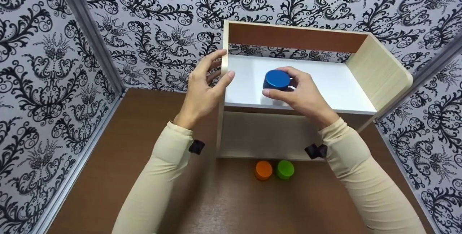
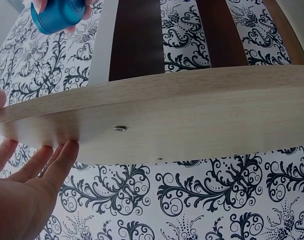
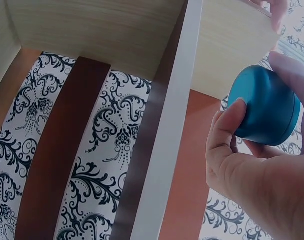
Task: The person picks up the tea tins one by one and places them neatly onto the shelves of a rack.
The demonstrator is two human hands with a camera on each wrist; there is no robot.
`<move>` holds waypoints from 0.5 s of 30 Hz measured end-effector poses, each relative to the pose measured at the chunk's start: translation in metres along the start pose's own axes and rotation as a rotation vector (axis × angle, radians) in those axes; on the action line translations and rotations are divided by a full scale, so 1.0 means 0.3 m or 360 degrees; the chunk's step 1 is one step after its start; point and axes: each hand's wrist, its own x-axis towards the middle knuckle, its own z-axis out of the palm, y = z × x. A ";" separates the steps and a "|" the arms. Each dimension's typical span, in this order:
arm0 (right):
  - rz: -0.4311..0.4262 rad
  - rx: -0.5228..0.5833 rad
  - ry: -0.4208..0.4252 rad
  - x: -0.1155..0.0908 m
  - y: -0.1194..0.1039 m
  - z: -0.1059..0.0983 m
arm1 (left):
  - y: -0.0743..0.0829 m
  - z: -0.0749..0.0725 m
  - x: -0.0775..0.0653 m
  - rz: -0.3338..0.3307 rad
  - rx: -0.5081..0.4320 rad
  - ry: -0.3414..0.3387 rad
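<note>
My right hand (image 1: 303, 91) holds a short blue cylinder (image 1: 277, 78), like a small round canister, between thumb and fingers. It is over the white board of a small wooden shelf unit (image 1: 382, 71). In the right wrist view the blue cylinder (image 3: 266, 105) is apart from the white board's edge (image 3: 179, 125). With my left hand (image 1: 203, 89) I grip the front edge of the unit's left side panel (image 1: 225, 50). The left wrist view shows fingertips (image 2: 67, 150) against the panel's outer face and the thumb across its edge.
An orange cylinder (image 1: 263, 170) and a green cylinder (image 1: 285, 169) stand side by side on the brown table (image 1: 231, 208), in front of the unit. Black-and-white patterned walls (image 1: 155, 39) enclose the back and sides. Metal posts (image 1: 90, 35) stand at the corners.
</note>
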 end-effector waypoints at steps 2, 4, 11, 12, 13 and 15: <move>0.0006 -0.0004 -0.0010 0.007 0.001 0.009 | 0.000 -0.001 0.000 -0.0001 0.0002 -0.0001; 0.0017 -0.0005 -0.0015 0.015 0.003 0.017 | -0.001 -0.001 0.000 0.0002 -0.0002 -0.0003; 0.0015 0.0004 -0.0028 0.036 0.009 0.040 | -0.007 0.000 0.001 0.0031 -0.0007 0.0005; 0.0019 0.0005 -0.0031 0.037 0.009 0.043 | -0.008 0.000 0.001 0.0034 -0.0005 0.0006; 0.0022 0.0004 -0.0032 0.041 0.009 0.046 | -0.007 0.000 0.001 0.0033 -0.0004 0.0004; 0.0034 0.0006 -0.0036 0.047 0.008 0.053 | -0.008 0.000 0.001 0.0027 0.0000 0.0001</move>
